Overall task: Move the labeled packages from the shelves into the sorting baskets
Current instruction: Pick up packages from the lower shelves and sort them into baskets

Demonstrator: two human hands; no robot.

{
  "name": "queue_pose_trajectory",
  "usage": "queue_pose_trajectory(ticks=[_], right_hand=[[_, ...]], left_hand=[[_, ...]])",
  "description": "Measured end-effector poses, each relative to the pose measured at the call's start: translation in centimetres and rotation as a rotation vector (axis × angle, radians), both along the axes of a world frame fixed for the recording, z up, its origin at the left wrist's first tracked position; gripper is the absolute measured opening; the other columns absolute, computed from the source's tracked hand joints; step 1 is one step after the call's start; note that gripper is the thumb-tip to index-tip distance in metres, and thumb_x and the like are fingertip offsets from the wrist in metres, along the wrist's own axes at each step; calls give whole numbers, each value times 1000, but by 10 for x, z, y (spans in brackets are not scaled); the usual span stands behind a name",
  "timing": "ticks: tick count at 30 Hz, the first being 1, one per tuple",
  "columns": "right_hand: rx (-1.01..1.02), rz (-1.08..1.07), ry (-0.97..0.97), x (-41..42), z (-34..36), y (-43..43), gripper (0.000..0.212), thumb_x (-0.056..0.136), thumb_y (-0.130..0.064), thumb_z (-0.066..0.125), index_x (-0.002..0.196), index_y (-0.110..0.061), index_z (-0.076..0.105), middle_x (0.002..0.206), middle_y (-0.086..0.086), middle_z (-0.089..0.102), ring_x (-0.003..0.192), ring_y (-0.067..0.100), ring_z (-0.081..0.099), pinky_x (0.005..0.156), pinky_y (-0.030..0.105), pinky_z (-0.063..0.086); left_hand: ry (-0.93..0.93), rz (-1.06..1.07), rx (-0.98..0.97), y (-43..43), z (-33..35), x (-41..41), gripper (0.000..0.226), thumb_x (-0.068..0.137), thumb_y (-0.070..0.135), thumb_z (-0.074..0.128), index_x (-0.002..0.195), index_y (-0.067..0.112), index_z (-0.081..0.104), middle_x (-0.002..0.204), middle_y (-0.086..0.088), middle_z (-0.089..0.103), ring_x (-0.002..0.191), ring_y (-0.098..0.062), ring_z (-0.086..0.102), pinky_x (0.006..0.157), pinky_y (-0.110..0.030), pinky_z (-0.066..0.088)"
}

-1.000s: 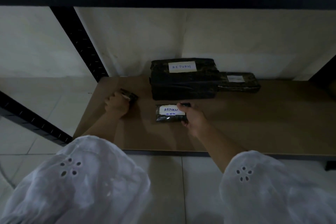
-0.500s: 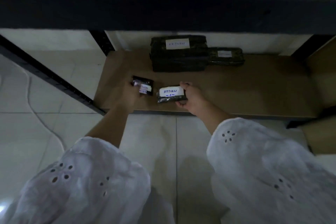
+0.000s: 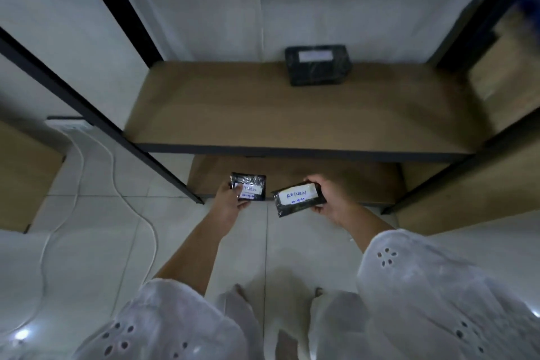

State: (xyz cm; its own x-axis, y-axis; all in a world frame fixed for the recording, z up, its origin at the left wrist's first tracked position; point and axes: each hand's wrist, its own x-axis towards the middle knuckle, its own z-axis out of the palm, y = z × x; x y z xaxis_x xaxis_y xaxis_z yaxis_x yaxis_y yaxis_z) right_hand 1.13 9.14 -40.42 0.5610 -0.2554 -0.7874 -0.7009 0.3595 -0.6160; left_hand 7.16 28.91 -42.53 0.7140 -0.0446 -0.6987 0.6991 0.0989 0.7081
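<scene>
Storage room, metal shelving (image 3: 292,114) (wooden boards), labeled packages (image 3: 318,64), tiled floor (image 3: 96,242)

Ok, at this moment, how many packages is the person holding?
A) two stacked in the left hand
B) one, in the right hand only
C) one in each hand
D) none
C: the left hand grips a small dark package, and the right hand grips a second package labelled RETURN.

Dim, bluish indoor light, soft motion blur throughout, wide-angle bending at the edges, glare spots on floor tiles (image 3: 22,333).
</scene>
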Motion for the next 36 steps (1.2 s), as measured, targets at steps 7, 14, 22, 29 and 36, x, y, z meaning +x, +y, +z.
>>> queue_pose_trajectory(ticks=[7,14,22,29,36], right_hand=[[78,-118,-93,-51,154,-41,13,93,-21,54,84,-15,61,85,10,65,78,21,62,60,28,47],[139,-174,-216,-120,218,-59,17,95,-24,52,101,-10,59,100,14,66,87,22,62,63,29,46],[97,-241,-316,-190,242,-106,12,92,-25,53,86,-16,58,76,4,67,70,16,61,57,27,40],[31,-343,-356,-241,253,-220,11,89,-24,54,81,-19,60,65,-1,66,60,13,63,49,20,42],[-13,-372,-387,-305,270,-385,10,92,-23,53,85,-18,58,78,2,64,73,17,61,60,27,42]], left_hand=[[-41,48,-148,-35,151,-51,34,97,-1,41,131,3,43,119,-22,53,91,-30,57,75,-37,48],[-117,-22,-290,-75,233,-102,37,96,1,44,133,6,43,128,-18,54,110,-31,54,87,-38,47],[-134,-148,-389,-136,269,-163,38,96,4,45,134,9,41,119,-16,56,102,-28,57,86,-36,47],[-190,-277,-422,-252,293,-211,25,98,5,42,123,7,45,116,-17,57,96,-27,60,68,-32,55],[-163,-242,-516,-425,299,-253,27,97,5,43,124,5,46,124,-21,54,90,-25,60,76,-34,53]])
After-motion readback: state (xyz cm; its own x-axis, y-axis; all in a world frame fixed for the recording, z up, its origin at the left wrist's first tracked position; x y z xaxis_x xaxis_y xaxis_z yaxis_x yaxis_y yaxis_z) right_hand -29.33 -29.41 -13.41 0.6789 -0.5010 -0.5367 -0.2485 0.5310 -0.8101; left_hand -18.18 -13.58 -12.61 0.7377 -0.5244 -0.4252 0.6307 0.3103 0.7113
